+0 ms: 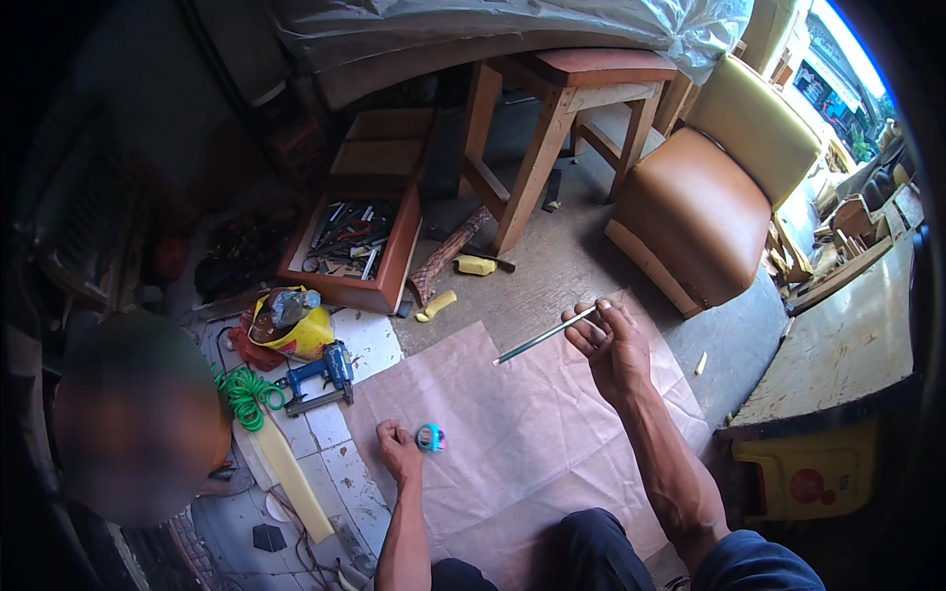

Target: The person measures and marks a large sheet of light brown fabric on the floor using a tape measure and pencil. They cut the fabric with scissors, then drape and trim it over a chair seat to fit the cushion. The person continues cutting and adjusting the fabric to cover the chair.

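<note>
A pinkish-brown creased sheet (463, 394) is spread over the floor in front of my knees. In my right hand (616, 350), raised above the sheet's right part, is a slim dark-green pencil (540, 342), gripped near one end with its pale tip slanting down to the left. My left hand (399, 451) rests low at the sheet's left side, fingers curled closed; whatever is inside them is hidden. Right beside its fingers sits a small round teal object (430, 437) with a pink patch, its kind unclear.
At left lie a blue staple gun (325, 377), a coiled green hose (248, 396), a yellow container (301, 335) and a foam strip (296, 483). Behind stand a wooden toolbox (345, 294) full of tools and a wooden stool (542, 148). A brown padded chair (695, 212) is at right.
</note>
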A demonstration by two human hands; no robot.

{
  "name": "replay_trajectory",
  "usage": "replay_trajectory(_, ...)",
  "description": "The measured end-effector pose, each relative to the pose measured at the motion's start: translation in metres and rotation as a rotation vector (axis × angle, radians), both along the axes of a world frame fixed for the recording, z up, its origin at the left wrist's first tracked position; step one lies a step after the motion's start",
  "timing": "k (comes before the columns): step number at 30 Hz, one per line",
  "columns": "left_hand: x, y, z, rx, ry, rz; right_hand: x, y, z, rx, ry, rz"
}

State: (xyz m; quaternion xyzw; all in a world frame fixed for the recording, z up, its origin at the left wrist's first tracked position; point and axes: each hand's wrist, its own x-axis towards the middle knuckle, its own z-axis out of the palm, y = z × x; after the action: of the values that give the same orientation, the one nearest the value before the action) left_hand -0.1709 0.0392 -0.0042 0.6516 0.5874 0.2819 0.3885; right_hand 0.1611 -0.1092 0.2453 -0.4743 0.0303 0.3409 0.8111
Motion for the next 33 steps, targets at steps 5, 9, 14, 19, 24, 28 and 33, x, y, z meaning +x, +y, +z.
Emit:
replay_trajectory(5,0.011,-0.040,0.024,0.373,0.416,-0.446,0.002,0.039,-0.025,-0.097,-0.094,0.166)
replay_trajectory(9,0.037,-0.037,0.035,0.370,0.464,-0.732,0.005,0.132,-0.049,-0.168,-0.117,0.313)
replay_trajectory(14,0.040,0.019,0.021,0.453,0.741,-0.372,-0.013,0.271,-0.064,-0.125,-0.255,0.435)
replay_trajectory(19,0.032,0.042,0.008,0.323,0.760,-0.283,-0.023,0.358,-0.102,-0.609,-1.458,0.648)
replay_trajectory(24,0.032,0.044,0.010,0.280,0.762,-0.292,-0.034,0.448,-0.163,-0.809,-1.844,1.005)
replay_trajectory(28,0.032,0.048,0.012,0.282,0.767,-0.293,-0.050,0.489,-0.199,-0.804,-1.951,0.727)
replay_trajectory(33,0.032,0.047,0.010,0.259,0.771,-0.291,-0.057,0.506,-0.201,-0.920,-2.137,0.953)
